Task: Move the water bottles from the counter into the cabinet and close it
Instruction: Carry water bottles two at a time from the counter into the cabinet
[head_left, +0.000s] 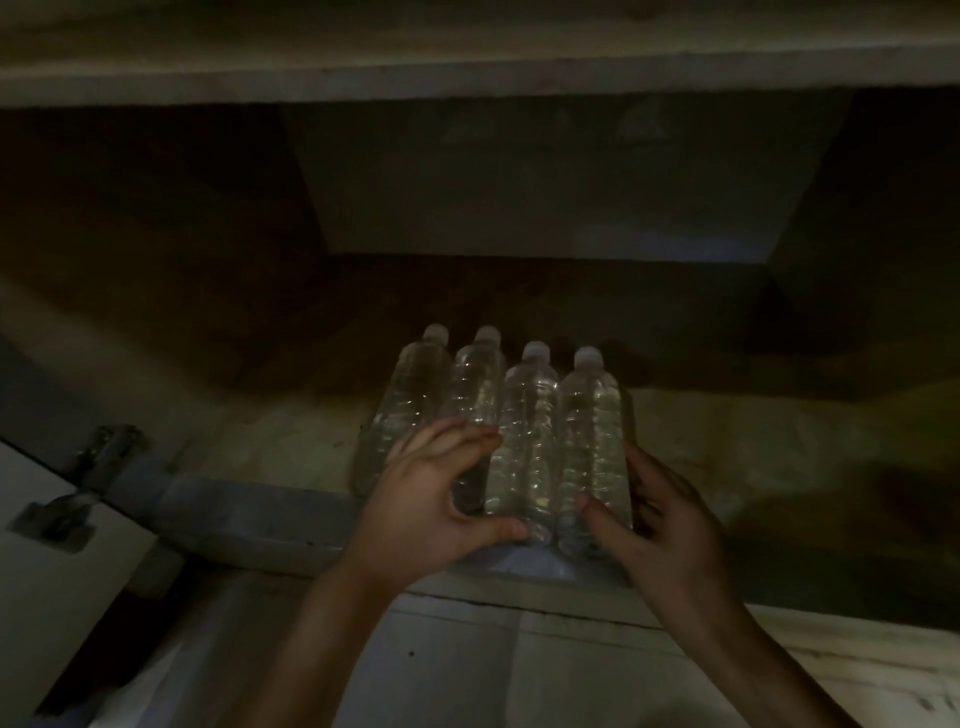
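Note:
Several clear water bottles (524, 431) with pale caps stand upright in two close rows on the floor of the dark, open cabinet (260, 436), near its front edge. My left hand (441, 504) curls around the lower part of the front left bottle, thumb at its base and fingers behind it. My right hand (660, 530) wraps the lower right side of the front right bottle (592, 431), thumb across its front. Both hands press the front pair together from either side.
The white cabinet door (47, 561) hangs open at the left on two metal hinges (104, 447). A shelf edge (467, 78) runs across the top. The cabinet's inside is dim, with a paler back panel (545, 182). A white ledge (519, 649) lies below the opening.

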